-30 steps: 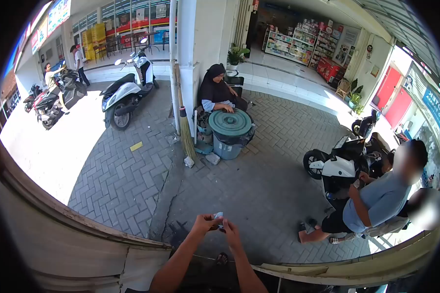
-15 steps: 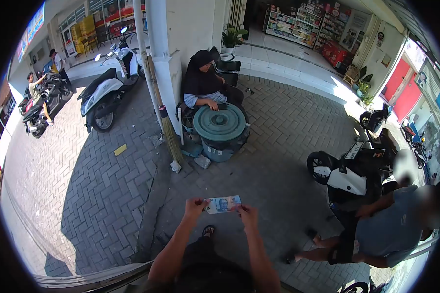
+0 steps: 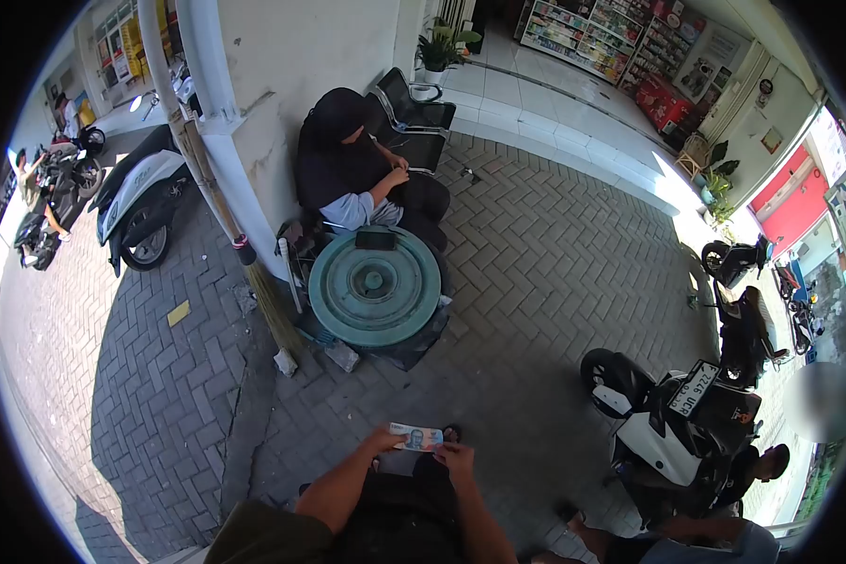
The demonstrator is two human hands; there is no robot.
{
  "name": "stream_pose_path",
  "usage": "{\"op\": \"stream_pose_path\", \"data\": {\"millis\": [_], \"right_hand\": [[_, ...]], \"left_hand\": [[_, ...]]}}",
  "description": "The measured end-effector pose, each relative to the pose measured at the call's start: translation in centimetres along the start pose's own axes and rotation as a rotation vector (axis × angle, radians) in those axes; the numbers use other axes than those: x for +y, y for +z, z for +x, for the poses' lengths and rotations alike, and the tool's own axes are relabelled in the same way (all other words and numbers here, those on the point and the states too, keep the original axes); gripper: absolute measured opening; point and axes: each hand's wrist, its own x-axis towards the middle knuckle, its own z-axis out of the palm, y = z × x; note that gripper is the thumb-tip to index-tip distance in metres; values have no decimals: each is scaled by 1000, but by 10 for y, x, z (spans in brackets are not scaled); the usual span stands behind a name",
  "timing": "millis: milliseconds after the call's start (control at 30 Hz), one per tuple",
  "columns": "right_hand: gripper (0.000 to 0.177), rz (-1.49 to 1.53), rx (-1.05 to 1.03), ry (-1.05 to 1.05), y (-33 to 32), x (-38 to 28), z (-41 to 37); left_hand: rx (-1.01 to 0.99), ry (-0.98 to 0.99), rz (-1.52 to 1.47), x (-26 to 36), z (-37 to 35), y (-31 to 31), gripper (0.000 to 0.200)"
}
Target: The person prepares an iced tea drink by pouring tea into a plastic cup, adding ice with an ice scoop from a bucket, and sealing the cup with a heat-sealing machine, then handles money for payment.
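Note:
A blue and white banknote (image 3: pixel 416 437) is stretched between my two hands, low in the middle of the view. My left hand (image 3: pixel 383 440) pinches its left end, and my right hand (image 3: pixel 454 459) has its fingers closed on the right end. Beyond the note stands a large drum with a round green lid (image 3: pixel 334 296); a small dark object (image 3: pixel 376 238) lies near the lid's far edge. A seated person (image 3: pixel 334 160) in dark clothing is behind the drum, with both hands together near the lap.
A broom (image 3: pixel 263 291) leans by the pillar (image 3: pixel 230 179) left of the drum. Parked motorbikes stand at the left (image 3: pixel 141 207) and right (image 3: pixel 658 442). Another person's legs (image 3: pixel 587 536) are at the lower right. Behind the seated person are black metal chairs (image 3: pixel 414 113).
The view has shifted, and the drum appears closer. The seated person's hand has left the lid. The person at the right now sits lower in view. Both my hands still hold the banknote.

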Motion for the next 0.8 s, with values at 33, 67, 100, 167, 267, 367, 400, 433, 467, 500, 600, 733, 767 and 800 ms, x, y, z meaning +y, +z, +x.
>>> {"op": "stream_pose_path", "data": {"millis": [33,67,100,167,267,367,400,433,467,500,600,733,767,800], "right_hand": [[19,78,-22,-5,-6,3,16],[19,73,-33,2,-15,2,32],[18,41,-98,24,-24,-6,55],[18,-10,-189,42,-47,-33,102],[20,-233,-308,72,-78,-107,166],[23,-579,-355,-26,-97,-204,232],[22,-600,-372,-79,-101,-221,259],[21,-631,-388,-127,-104,-235,286],[21,-654,-420,-123,-103,-248,310],[19,-634,-480,-155,-104,-259,333],[17,-640,-580,-171,-111,-288,372],[17,-698,-674,-62,-96,-306,427],[19,-736,-680,-57,-98,-309,446],[19,-893,-671,-170,-102,-312,463]], "left_hand": [[-250,48,25,-5,19,9,28],[-497,100,44,6,29,16,31],[-479,107,33,21,42,20,31],[-416,-35,111,71,42,27,28],[-408,51,-97,97,101,65,31],[-172,241,79,192,116,83,30],[-132,237,72,222,122,87,30],[-63,266,119,247,129,93,29],[-4,285,161,261,136,99,28],[11,264,135,272,142,102,28],[66,303,4,296,170,108,27],[24,272,63,302,209,116,37],[-5,294,94,300,231,123,41],[32,316,85,308,248,130,44]]}}
